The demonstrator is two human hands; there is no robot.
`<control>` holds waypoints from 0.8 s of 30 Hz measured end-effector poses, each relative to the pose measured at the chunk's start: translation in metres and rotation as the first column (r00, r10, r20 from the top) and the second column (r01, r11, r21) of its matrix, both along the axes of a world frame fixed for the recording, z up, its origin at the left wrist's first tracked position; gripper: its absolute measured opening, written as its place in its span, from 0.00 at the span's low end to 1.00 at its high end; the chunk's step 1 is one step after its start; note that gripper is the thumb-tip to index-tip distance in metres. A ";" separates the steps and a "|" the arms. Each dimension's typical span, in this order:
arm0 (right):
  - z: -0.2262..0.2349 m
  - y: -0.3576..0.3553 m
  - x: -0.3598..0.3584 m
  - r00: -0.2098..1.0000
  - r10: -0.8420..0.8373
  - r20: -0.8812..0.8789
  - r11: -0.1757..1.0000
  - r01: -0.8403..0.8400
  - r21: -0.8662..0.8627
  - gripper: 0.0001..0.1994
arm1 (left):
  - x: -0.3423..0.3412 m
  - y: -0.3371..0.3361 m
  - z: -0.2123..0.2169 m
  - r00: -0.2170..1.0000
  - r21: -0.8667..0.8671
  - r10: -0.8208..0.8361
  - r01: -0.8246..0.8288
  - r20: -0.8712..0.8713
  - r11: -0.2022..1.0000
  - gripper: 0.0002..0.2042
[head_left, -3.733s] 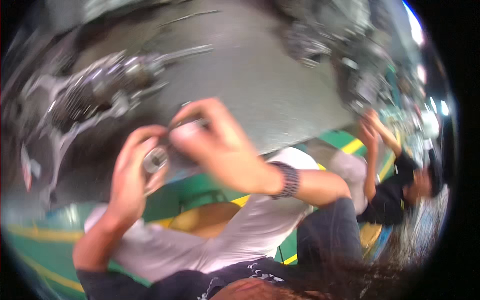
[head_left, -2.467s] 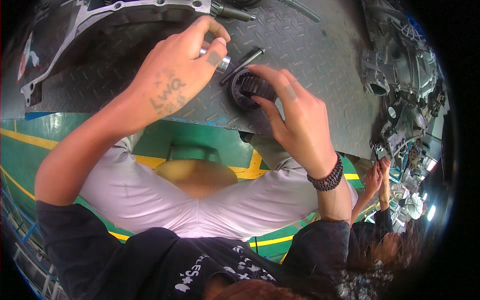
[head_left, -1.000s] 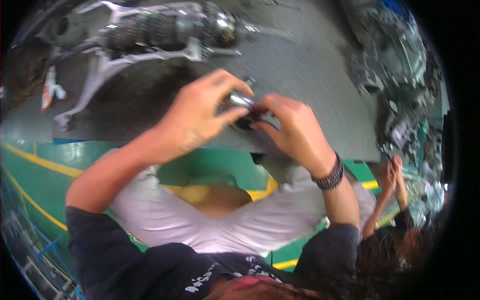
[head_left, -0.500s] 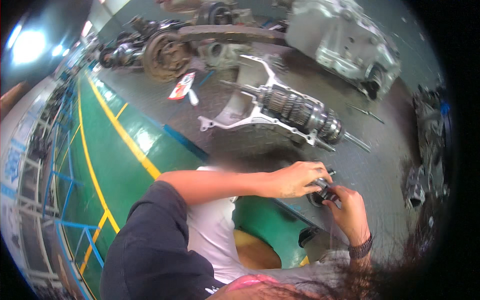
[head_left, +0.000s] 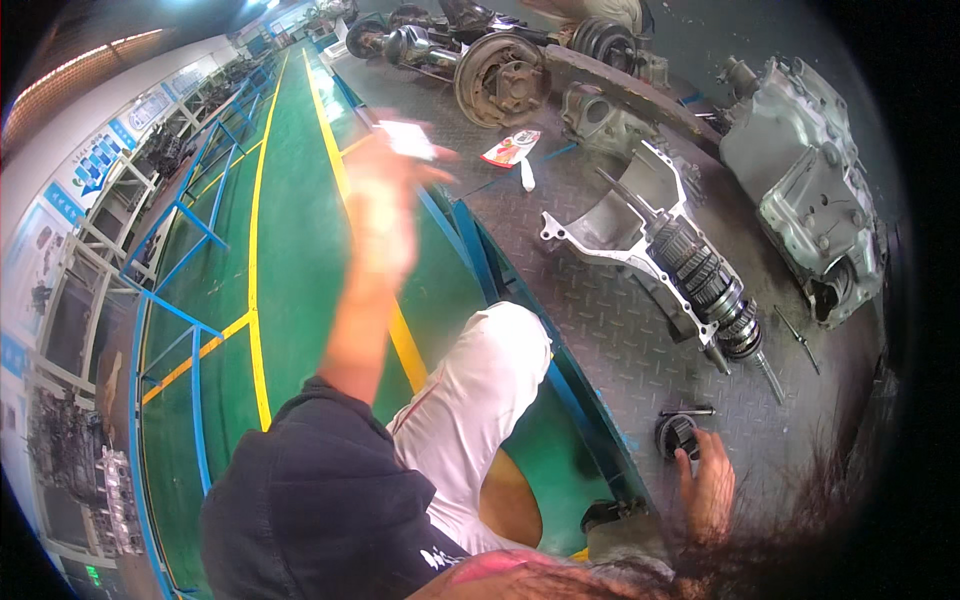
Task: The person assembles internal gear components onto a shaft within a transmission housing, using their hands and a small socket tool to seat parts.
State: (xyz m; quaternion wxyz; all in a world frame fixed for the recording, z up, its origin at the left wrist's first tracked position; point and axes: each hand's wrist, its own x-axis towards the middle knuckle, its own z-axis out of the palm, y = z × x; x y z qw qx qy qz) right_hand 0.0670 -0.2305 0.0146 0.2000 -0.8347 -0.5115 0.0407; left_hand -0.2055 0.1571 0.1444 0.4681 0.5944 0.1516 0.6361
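My left hand (head_left: 382, 205) is raised over the green floor, smeared by motion. A bright white patch shows at its fingers, and I cannot tell whether it is held. My right hand (head_left: 711, 485) is low on the right, thumb and fingers closed at the near edge of a dark round gear part (head_left: 672, 436) on the metal-plated bench. A short dark rod (head_left: 688, 411) lies just beyond that part. Farther off, a gear shaft assembly (head_left: 697, 272) sits in an open silver housing half (head_left: 640, 250).
A large silver casing (head_left: 810, 185) stands at the far right, with a thin metal rod (head_left: 797, 340) before it. A red-and-white packet (head_left: 511, 149) and a white tube (head_left: 527, 176) lie left of the housing. A rusty brake drum (head_left: 500, 82) is farther back. Blue railings (head_left: 190, 320) line the walkway.
My left hand has left the gear part and swung up and left over the floor. My right hand stays by the part. The view has turned leftward.
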 end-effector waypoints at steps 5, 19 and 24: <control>0.010 0.006 -0.013 0.999 -0.013 -0.034 0.999 0.012 -0.036 0.16 | -0.148 0.001 0.048 0.454 0.219 0.536 -0.869 0.711 0.444 0.22; 0.027 0.012 -0.012 0.995 -0.053 -0.090 0.998 0.055 0.021 0.23 | 0.130 -0.143 -0.070 0.570 0.306 -0.537 0.808 -0.622 0.504 0.22; 0.016 -0.003 0.002 0.996 -0.086 0.018 0.978 0.081 0.192 0.32 | 0.205 -0.175 -0.084 0.242 -0.082 -0.779 0.933 -0.579 0.352 0.25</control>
